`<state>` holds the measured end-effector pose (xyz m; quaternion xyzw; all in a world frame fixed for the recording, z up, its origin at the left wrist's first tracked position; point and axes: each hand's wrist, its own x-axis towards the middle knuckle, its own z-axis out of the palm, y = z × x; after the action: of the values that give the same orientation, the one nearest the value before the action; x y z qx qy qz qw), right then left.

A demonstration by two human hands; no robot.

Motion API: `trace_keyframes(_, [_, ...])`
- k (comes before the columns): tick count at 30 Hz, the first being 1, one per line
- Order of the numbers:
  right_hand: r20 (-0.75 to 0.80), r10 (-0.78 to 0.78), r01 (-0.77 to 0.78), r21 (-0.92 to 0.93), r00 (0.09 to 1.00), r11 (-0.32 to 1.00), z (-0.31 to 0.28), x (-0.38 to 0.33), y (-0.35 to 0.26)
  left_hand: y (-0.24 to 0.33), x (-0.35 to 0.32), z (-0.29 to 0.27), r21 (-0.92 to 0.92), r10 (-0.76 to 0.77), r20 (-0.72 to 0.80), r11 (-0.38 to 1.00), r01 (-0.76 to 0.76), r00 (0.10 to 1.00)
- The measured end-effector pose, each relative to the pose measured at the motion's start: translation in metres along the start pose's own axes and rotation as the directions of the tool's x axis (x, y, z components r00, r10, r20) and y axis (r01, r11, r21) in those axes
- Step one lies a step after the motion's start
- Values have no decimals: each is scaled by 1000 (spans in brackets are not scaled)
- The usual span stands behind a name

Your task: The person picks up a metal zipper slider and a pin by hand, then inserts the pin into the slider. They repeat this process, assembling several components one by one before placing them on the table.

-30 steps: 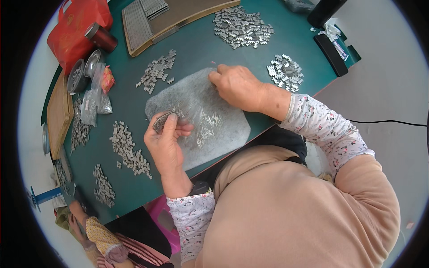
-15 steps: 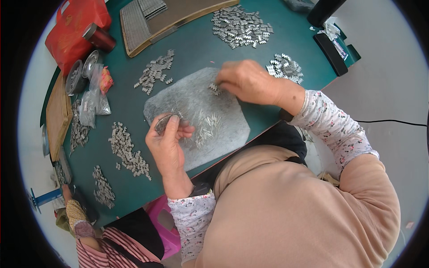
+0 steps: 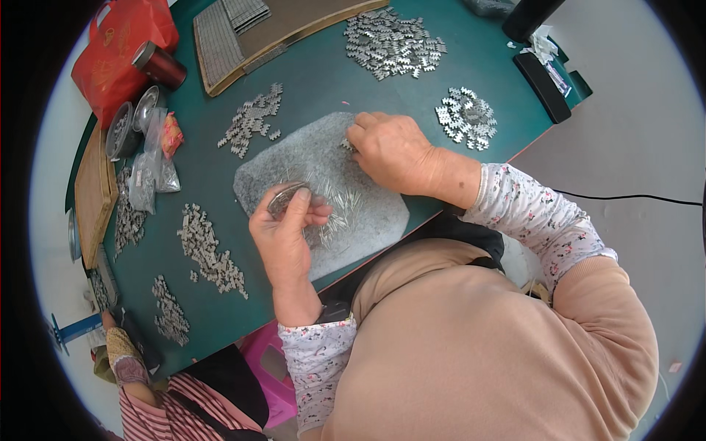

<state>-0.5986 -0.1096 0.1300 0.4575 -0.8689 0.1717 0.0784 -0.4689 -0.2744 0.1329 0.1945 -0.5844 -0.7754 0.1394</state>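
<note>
My left hand (image 3: pixel 283 239) pinches a curved grey metallic piece (image 3: pixel 282 201); right hand (image 3: pixel 393 152)—curled, contents unclear—overlaps fuzzy grey mat (image 3: pixel 379 228) at one-o'clock edge, five-o'clock side open.

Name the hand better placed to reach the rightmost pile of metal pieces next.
Right, probably: the right hand is nearer that pile, while the left hand is farther off, gripping a curved grey piece.

No text readable; red bag (image 3: pixel 121 57) bears gold-coloured markings (image 3: pixel 109 34), too small to make out.
</note>
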Motion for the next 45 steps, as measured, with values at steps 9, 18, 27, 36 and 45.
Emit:
trace_keyframes(9, [2,-229,225,180,973,958,-20,-8,10,1,-5,0,20,3,5,1000,-3,1000])
trace_keyframes(18, [39,-51,41,217,998,975,-8,-8,-5,0,-9,-1,24,7,5,1000,-7,1000])
trace_keyframes(27, [5,5,-7,685,1000,728,-20,-2,-32,-2,-14,1,61,-18,14,998,17,1000])
trace_keyframes(36, [94,106,-138,802,990,582,-21,-8,-44,-4,-14,3,-45,23,74,999,-20,997])
trace_keyframes(45, [-73,-119,140,524,990,840,-20,0,-13,2,-15,-3,36,13,12,999,-13,1000])
